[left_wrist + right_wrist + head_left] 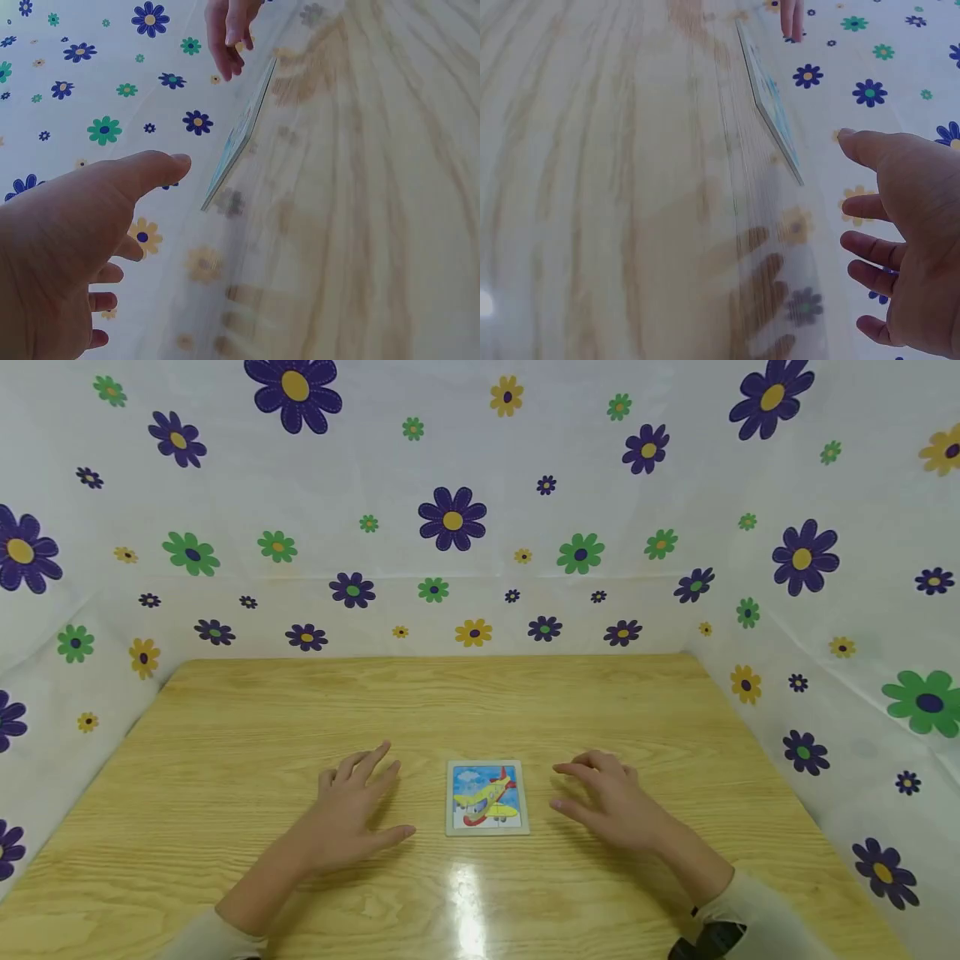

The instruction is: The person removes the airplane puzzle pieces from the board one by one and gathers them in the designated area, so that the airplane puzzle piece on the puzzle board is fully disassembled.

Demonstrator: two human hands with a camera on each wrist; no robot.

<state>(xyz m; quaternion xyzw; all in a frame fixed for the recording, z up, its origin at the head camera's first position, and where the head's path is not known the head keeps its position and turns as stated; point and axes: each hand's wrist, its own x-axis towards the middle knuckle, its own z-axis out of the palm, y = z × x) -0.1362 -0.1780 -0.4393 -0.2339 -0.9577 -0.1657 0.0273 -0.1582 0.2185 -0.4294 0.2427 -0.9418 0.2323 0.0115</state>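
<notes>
A small square picture puzzle (487, 797) lies flat on the wooden table, showing a yellow and red airplane on blue sky inside a pale frame. To its left is my left hand (352, 818), fingers spread and holding nothing. My right hand (611, 797) hovers on the other side, its fingers loosely bent, also apart from the puzzle. From the left wrist view the puzzle (241, 135) appears edge-on beyond the thumb. The right wrist view likewise gives the thin side of the puzzle (769, 105), with the hand's shadow on the table.
The glossy wood-grain table (300, 702) reflects a bright light near its front. White cloth (480, 468) printed with purple, green and yellow flowers hangs behind it and along both sides. A dark strap device (708, 939) sits at the right sleeve.
</notes>
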